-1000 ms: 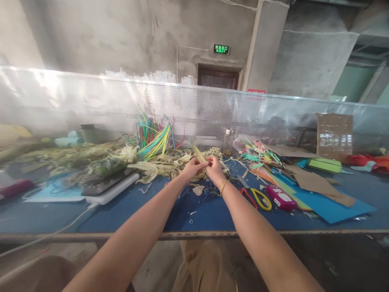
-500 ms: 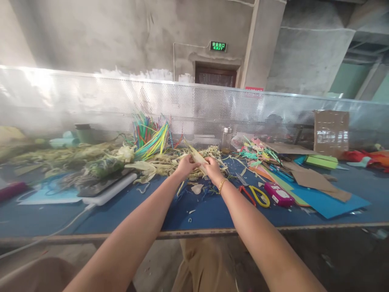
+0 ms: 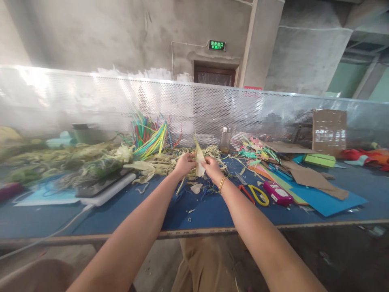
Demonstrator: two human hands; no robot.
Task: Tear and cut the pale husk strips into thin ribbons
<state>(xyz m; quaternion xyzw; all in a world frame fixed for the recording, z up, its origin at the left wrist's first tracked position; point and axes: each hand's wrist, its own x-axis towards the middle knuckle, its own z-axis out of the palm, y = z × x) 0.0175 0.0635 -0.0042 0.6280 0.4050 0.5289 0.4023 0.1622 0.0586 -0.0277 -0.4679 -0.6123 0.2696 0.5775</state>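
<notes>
Both my hands meet over the far middle of the blue table (image 3: 212,213). My left hand (image 3: 184,165) and my right hand (image 3: 212,168) are each closed on a pale yellow strip of dried husk (image 3: 198,155) that stands upright between them, its pointed tip up. A gold bracelet sits on my right wrist. Just beyond the hands lies a heap of shredded husk strips (image 3: 165,162). Small husk scraps lie on the table under my hands.
A bundle of coloured plastic strips (image 3: 148,136) stands behind the heap. Yellow-handled scissors (image 3: 258,194), a pink box (image 3: 278,193), coloured card sheets (image 3: 328,200) and a glass jar (image 3: 225,139) lie to the right. A white pad with a cable (image 3: 105,190) lies left. A perforated metal screen (image 3: 121,105) backs the table.
The husk strip has swung from leaning left to standing upright between my hands. The hands stayed together over the same spot. The view shifted slightly.
</notes>
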